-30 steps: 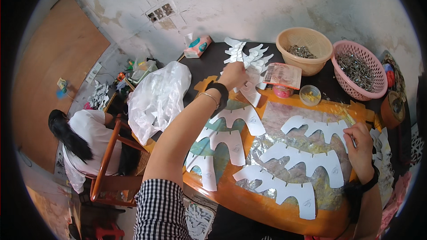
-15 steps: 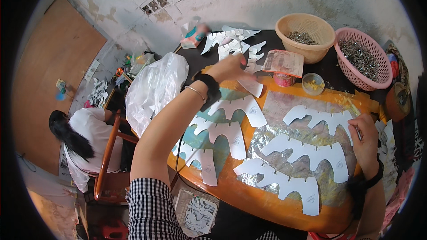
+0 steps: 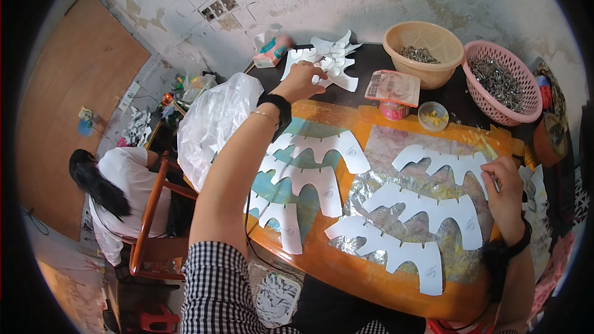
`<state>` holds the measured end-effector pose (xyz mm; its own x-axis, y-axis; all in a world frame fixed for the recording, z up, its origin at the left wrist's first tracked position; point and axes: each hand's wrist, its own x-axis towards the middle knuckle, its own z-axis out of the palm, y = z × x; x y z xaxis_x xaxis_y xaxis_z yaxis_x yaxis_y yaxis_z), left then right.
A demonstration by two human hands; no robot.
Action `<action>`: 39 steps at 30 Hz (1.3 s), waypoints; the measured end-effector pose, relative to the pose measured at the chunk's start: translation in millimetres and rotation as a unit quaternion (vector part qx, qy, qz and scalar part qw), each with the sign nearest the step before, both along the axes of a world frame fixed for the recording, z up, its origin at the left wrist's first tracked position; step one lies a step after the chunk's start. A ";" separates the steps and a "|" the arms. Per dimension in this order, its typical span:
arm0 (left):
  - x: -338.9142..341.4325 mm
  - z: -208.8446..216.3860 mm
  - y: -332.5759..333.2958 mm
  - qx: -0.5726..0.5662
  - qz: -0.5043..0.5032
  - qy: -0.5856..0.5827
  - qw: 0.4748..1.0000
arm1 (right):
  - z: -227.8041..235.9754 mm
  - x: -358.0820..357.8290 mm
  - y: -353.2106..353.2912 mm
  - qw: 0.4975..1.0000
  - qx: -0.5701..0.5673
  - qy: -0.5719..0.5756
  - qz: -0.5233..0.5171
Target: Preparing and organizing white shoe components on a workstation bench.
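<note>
I see the left hand (image 3: 304, 80) stretched to the far side of the counter (image 3: 346, 272), its fingers (image 3: 318, 75) curled on the edge of a pile of white cut-outs (image 3: 331, 62) lying on the dark far part of the surface. The fingers pinch the top piece of that pile; the grip is closed, though how many pieces it takes I cannot tell. A black wristband (image 3: 278, 106) sits on that forearm.

The right hand (image 3: 504, 188) rests at the right edge of the counter, fingers bent on the right end of a white arched cut-out (image 3: 442, 162). Whether it grips the piece or only presses it, I cannot tell.

Six arched cut-outs lie flat in two columns: three on the left (image 3: 309, 176), three on the foil sheet (image 3: 427, 222) to the right.

Beyond them stand a tan basket (image 3: 424, 55) and a pink basket (image 3: 504, 83), both holding small metal parts, with a small yellow cup (image 3: 433, 116) and a flat packet (image 3: 393, 86) just in front. A white plastic bag (image 3: 213, 120) hangs at the counter's left edge. Another person in white (image 3: 120, 192) sits low to the left, well apart.
</note>
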<state>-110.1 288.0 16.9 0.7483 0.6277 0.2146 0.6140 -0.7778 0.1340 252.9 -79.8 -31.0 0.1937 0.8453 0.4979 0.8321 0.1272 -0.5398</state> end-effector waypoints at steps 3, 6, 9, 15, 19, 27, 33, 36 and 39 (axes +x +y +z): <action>-1.1 25.9 -44.2 -0.042 0.012 0.046 0.998 | 0.8 2.4 0.4 1.000 -0.005 -0.008 -0.005; -12.3 33.8 -82.1 -0.256 0.040 0.100 0.960 | 3.7 0.9 0.7 1.000 -0.003 -0.016 -0.007; -21.7 18.9 -117.7 -0.260 -0.020 0.087 0.961 | 5.8 1.9 -1.5 1.000 -0.026 0.011 -0.004; -20.8 12.0 -125.4 -0.254 0.047 0.084 0.962 | 3.2 1.7 -2.3 1.000 0.003 0.001 0.009; -16.8 11.1 -111.4 -0.220 -0.010 0.066 0.973 | 1.4 0.2 -1.9 0.999 0.027 0.011 0.020; -7.1 1.2 -104.6 -0.019 -0.062 -0.020 0.998 | 3.1 1.0 -1.7 0.999 0.025 -0.014 0.019; -41.5 24.7 -142.1 -0.293 -0.001 0.105 0.950 | 3.6 1.6 -0.9 0.999 0.028 -0.013 0.014; -62.1 15.6 -164.1 -0.262 -0.016 0.086 0.961 | 2.6 2.1 -0.3 0.999 0.023 -0.018 0.016; -62.9 15.7 -171.9 -0.247 0.000 0.079 0.966 | 2.4 2.6 -1.8 1.000 0.014 -0.012 0.013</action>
<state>-173.0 116.2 32.7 0.7468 0.6248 -0.2279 0.6577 -0.6427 0.3929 255.5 -81.5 -28.6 0.1597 0.8357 0.5254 0.8415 0.1630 -0.5151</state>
